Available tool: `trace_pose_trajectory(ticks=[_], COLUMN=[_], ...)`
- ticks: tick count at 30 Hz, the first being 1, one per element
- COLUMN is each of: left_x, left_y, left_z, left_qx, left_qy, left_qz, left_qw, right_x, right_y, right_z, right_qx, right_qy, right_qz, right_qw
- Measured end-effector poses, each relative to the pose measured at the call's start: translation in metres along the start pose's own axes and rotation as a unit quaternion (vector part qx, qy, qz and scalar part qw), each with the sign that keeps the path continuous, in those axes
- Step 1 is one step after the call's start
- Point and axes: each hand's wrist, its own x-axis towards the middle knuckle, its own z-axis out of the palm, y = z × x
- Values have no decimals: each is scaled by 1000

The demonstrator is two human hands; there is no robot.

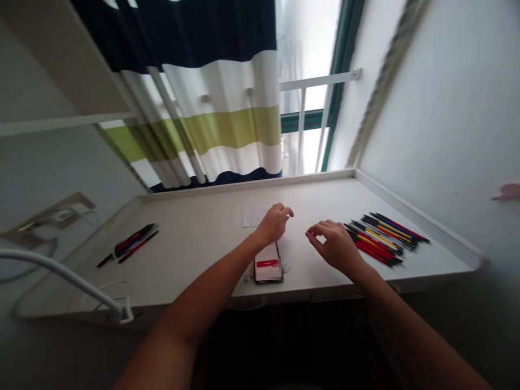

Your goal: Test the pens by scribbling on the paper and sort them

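Observation:
Over the middle of the desk, my left hand (275, 223) hovers with loosely bent fingers a little apart, and nothing shows between them. It is just above a phone (267, 265) with a lit screen and a small white paper (252, 218). To its right, my right hand (333, 244) has thumb and index fingertips brought together in a ring; anything pinched there is too small to make out. Close beside that hand lie many pens (374, 244) in rows, with red, yellow, white, blue and black barrels. The hands are apart from each other.
On the left of the white desk (195, 233) lies a small group of dark and red pens (132, 244). A white curved lamp arm (65, 279) crosses the left front. Earphones (247, 279) sit by the phone. A striped curtain (211, 108) hangs behind; a wall bounds the right.

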Motion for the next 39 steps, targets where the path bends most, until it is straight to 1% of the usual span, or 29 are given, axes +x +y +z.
trace_pose_trajectory(ticks=[1, 3, 5, 6, 8, 10, 11, 13, 16, 18, 20, 22, 24, 26, 28, 29, 30, 31, 32, 33, 35, 36, 38, 39], left_x=[-18, -62, -114, -140, -189, -231, -247, -274, -298, -305, -307, -303, -292, -272, -244, -228, -210, -192, -173, -155, -118, -101, -68, -54], left_y=[-24, -71, -109, -125, -149, -167, -175, -190, -210, -221, -227, -229, -224, -213, -196, -185, -172, -160, -147, -134, -111, -102, -87, -81], left_z=[-17, -53, -89, -105, -133, -155, -165, -180, -196, -201, -202, -199, -192, -180, -167, -160, -153, -146, -139, -132, -116, -108, -89, -80], left_qx=[-9, -7, 20, 39, 81, 125, 148, 192, 232, 235, 209, 155, 93, 28, -50, -91, -126, -151, -164, -176, -237, -296, -435, -494], left_qy=[29, 80, 133, 149, 168, 175, 177, 175, 155, 148, 151, 166, 202, 260, 315, 337, 346, 349, 346, 347, 341, 325, 262, 227], left_qz=[-44, -124, -203, -244, -312, -351, -364, -394, -446, -464, -463, -453, -448, -448, -435, -415, -385, -342, -298, -264, -223, -211, -181, -163], left_qw=[999, 989, 970, 957, 932, 911, 902, 882, 850, 841, 848, 862, 866, 855, 842, 840, 846, 859, 875, 883, 882, 873, 842, 823], right_x=[20, 63, 103, 120, 147, 165, 172, 182, 193, 198, 200, 202, 205, 208, 210, 210, 209, 207, 202, 196, 178, 168, 149, 141], right_y=[-20, -66, -118, -145, -199, -248, -270, -309, -351, -369, -378, -380, -376, -363, -338, -320, -299, -274, -247, -219, -163, -138, -96, -80], right_z=[11, 38, 73, 94, 137, 180, 200, 232, 266, 279, 287, 290, 287, 278, 261, 249, 235, 220, 202, 183, 144, 126, 96, 85], right_qx=[23, 59, 68, 64, 60, 65, 70, 82, 94, 100, 101, 103, 124, 152, 196, 229, 271, 321, 370, 421, 498, 522, 543, 551], right_qy=[-34, -114, -184, -212, -276, -323, -339, -362, -382, -392, -402, -407, -400, -386, -350, -317, -274, -225, -187, -177, -188, -198, -241, -264], right_qz=[-27, -81, -141, -165, -207, -231, -232, -232, -220, -213, -209, -201, -178, -142, -87, -55, -22, 9, 36, 61, 95, 107, 131, 140], right_qw=[999, 988, 970, 961, 936, 915, 909, 899, 893, 889, 885, 885, 891, 899, 912, 919, 922, 920, 909, 888, 841, 823, 793, 779])
